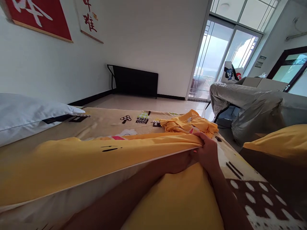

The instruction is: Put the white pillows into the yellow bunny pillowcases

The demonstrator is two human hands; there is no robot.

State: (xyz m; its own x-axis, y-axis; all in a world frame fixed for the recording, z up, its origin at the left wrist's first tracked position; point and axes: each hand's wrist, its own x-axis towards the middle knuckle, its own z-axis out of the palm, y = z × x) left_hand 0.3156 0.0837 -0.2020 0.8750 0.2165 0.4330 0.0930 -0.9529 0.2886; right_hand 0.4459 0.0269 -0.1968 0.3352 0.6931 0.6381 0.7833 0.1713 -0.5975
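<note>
A long yellow cloth (115, 153) with a pale underside and a few black strokes stretches from the lower left to my right hand (208, 150). That hand is closed, pinching the cloth's far edge. My left hand (183, 160) reaches in beneath the same edge, close against my right hand; its fingers are hidden, so its grip cannot be made out. Below the hands, more yellow fabric (182, 201) rises to a point between my forearms. Just beyond lies a crumpled orange-yellow cloth (189, 123) on the patterned bed cover (107, 119).
A white pillow (31, 116) lies at the left. Another yellow piece (280, 140) rests at the right edge. Behind it stands furniture wrapped in grey plastic (259, 102). A black folded frame (135, 81) leans on the far wall, near a glass sliding door (216, 48).
</note>
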